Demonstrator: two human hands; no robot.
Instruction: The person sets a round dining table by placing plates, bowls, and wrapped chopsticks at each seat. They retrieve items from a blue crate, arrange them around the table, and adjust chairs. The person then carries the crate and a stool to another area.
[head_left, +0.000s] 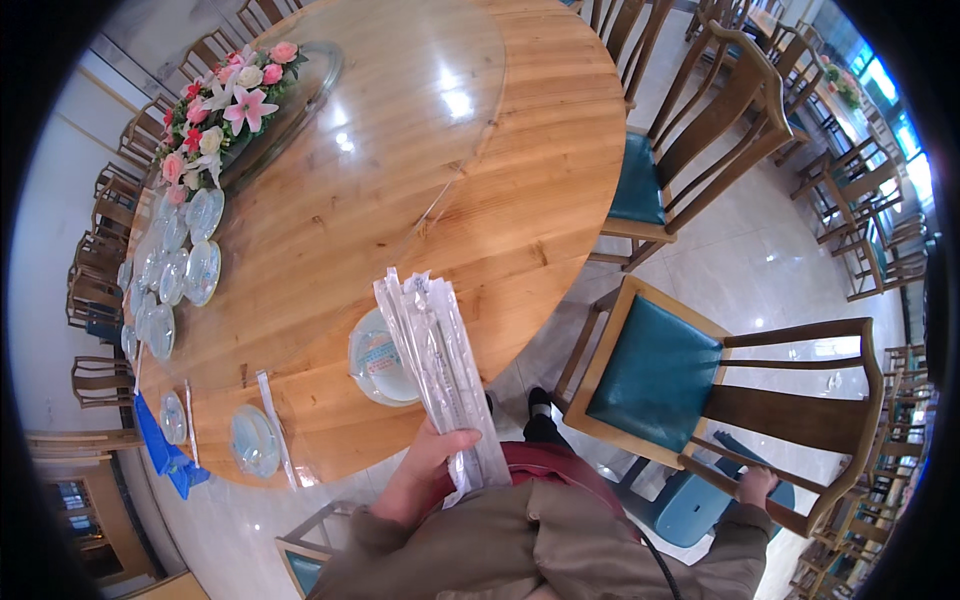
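My left hand holds a thick bundle of chopsticks in clear plastic sleeves, upright in front of my body. Just behind the bundle, a film-wrapped tableware set sits near the edge of the round wooden table, partly hidden. Out to the right, my right hand is closed around the side of the back of a wooden chair with a green seat. Farther left on the table are another wrapped set and a sleeved pair of chopsticks beside it.
Several wrapped tableware sets cluster on the glass turntable, near a flower arrangement. A second chair stands at the table's right. Below my right hand is a blue-grey plastic object. A blue bin is at left.
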